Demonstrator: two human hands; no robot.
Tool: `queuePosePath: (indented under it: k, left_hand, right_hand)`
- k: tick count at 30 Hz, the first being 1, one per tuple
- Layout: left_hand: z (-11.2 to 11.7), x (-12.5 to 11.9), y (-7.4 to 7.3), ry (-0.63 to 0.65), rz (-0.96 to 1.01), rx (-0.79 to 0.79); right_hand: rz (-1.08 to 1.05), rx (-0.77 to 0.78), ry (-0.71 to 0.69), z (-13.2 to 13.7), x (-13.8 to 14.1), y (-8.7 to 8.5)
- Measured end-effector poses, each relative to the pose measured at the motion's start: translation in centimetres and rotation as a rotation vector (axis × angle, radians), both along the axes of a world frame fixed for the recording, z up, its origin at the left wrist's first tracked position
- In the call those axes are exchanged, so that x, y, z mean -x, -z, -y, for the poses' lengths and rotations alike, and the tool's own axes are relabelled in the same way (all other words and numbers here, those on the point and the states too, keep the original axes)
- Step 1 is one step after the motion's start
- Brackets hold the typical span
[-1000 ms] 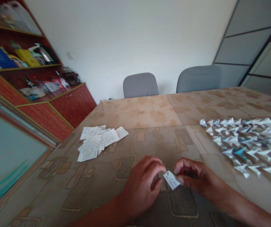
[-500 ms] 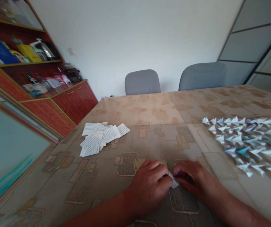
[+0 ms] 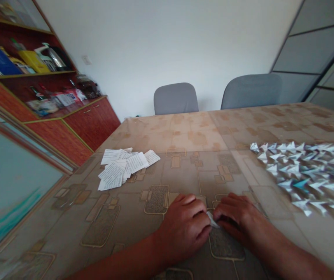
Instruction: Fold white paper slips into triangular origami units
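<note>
Between my two hands, just over the patterned tablecloth, is a small folded piece of paper point(image 3: 212, 220), mostly covered by my fingers. My left hand point(image 3: 186, 223) pinches its left side, fingers curled and thumb pressed in. From the other side my right hand point(image 3: 236, 216) grips it with bent fingers and thumb. Only a pale sliver of the paper shows, so its exact shape is hidden. Left of my hands lies a loose pile of printed paper slips point(image 3: 123, 167). To the right, rows of small folded paper figures point(image 3: 306, 171) with pointed tips stand close together, one of them teal.
The tablecloth point(image 3: 167, 136) covers a large table. Two grey chairs point(image 3: 176, 99) stand at its far side against a white wall. A red-brown cabinet point(image 3: 93, 120) with shelves of bottles, a kettle point(image 3: 56, 60) and boxes is at the left.
The paper's visible part has become narrower, with its printed face turned out of sight. My fingers have closed in slightly around it; the view has tilted a little.
</note>
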State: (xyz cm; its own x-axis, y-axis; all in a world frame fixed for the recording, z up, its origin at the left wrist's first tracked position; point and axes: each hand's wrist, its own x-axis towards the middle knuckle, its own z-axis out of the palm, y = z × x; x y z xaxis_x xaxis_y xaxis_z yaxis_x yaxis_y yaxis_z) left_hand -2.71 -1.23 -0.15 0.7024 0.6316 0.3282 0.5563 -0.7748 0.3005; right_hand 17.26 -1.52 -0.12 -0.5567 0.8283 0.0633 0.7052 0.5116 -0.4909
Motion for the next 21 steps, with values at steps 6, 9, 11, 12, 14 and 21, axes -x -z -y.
queuePosePath:
  k: [6, 9, 11, 12, 14, 21]
  left_hand:
    - [-0.16, -0.27, 0.23, -0.073, 0.091, 0.163]
    - [-0.07, -0.32, 0.26, -0.079, 0.107, 0.184]
    - [-0.01, -0.33, 0.22, -0.085, 0.117, 0.195]
    - [0.0, -0.34, 0.2, -0.089, 0.122, 0.206]
    - [0.0, -0.35, 0.18, -0.107, 0.142, 0.237]
    - [-0.13, -0.4, 0.22, -0.175, 0.175, 0.321]
  right_hand:
    - [-0.015, 0.022, -0.002, 0.27, -0.17, -0.39]
    - [-0.009, 0.043, -0.009, 0.37, -0.27, -0.6]
    - [-0.019, 0.04, 0.018, 0.41, -0.2, -0.6]
    - [-0.023, 0.033, 0.032, 0.42, -0.13, -0.57]
    - [-0.029, 0.016, 0.059, 0.42, 0.03, -0.48]
    - [-0.047, 0.007, 0.078, 0.48, 0.13, -0.37]
